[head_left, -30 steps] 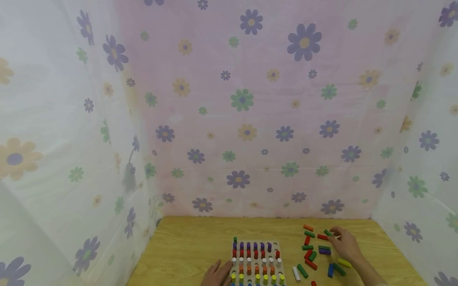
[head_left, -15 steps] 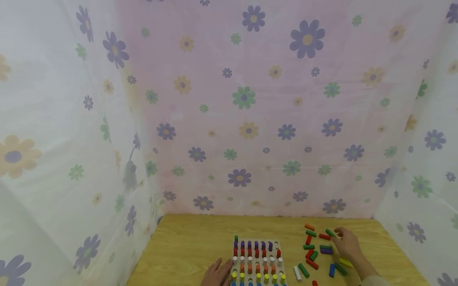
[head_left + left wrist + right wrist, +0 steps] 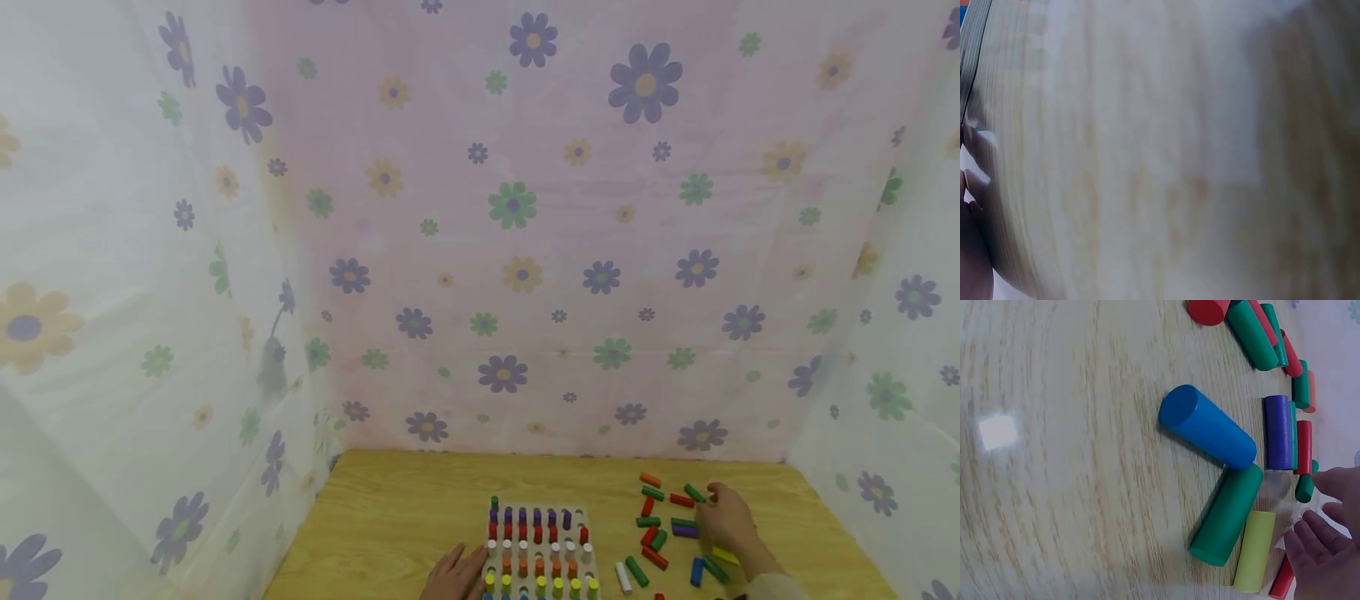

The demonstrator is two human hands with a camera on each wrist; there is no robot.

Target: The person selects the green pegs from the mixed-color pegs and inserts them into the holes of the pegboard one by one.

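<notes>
My left hand (image 3: pixel 455 573) rests against the left edge of a pegboard (image 3: pixel 581 564), holding nothing. Rows of purple, red, white, orange, yellow and blue pegs stand in the board, with one green peg (image 3: pixel 494 502) at its far left corner. In the left wrist view, only part of the left hand (image 3: pixel 972 250) shows at the edge. My right hand (image 3: pixel 726 521) hovers over loose pegs on the right, thumb and fingers apart. Nearest its fingertips lies a green peg (image 3: pixel 694 492). The right wrist view shows that hand (image 3: pixel 1329 550) with nothing between its fingers.
Scattered around the right hand are a blue peg (image 3: pixel 697 572), a yellow peg (image 3: pixel 724 555), a purple peg (image 3: pixel 684 531), an orange peg (image 3: pixel 650 480), and several red and green ones. A white peg (image 3: pixel 623 577) lies nearer the board. Flowered sheets surround the wooden table (image 3: pixel 405 492).
My right hand has drawn back slightly to the right, away from the green peg at its fingertips, which stays lying on the table. The left hand has kept its place by the pegboard.
</notes>
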